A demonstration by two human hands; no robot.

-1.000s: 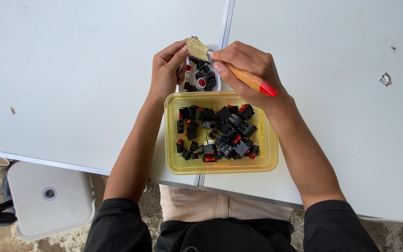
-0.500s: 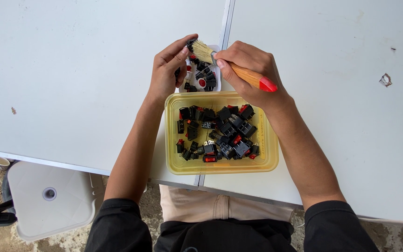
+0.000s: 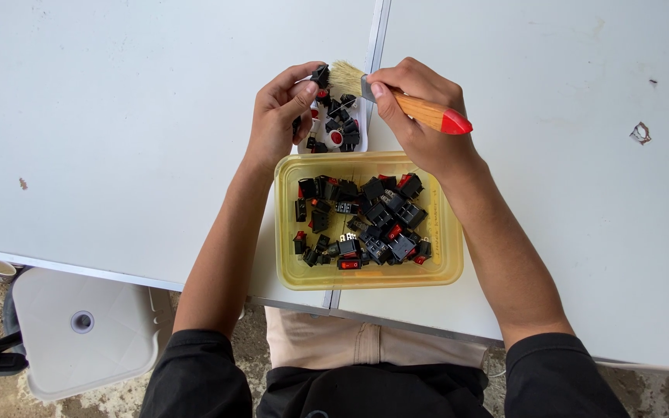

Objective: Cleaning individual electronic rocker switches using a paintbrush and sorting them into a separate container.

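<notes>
Two hands work just above the far rim of the yellow tub (image 3: 286, 232), the landmark for everything else; the left hand (image 3: 276, 124) pinches one small black switch (image 3: 320, 75) between thumb and fingertips, its grip clamped on that piece; the right hand (image 3: 420, 116) is closed around the wooden handle of a brush (image 3: 396, 94) with a red end, bristles touching the held switch. Beyond the tub, under both hands, sits a small white tray (image 3: 358, 116) with a few more switches; the tub itself holds a heap of black and red ones. All rest on a white worktop (image 3: 118, 116); a pale stool (image 3: 79, 333) stands below the tub's left side. The switch looks light, rigid and smooth-sided, so likely slippery; holding it by the flat side faces seems safest, clear of any thin metal terminals, which could bend.
</notes>
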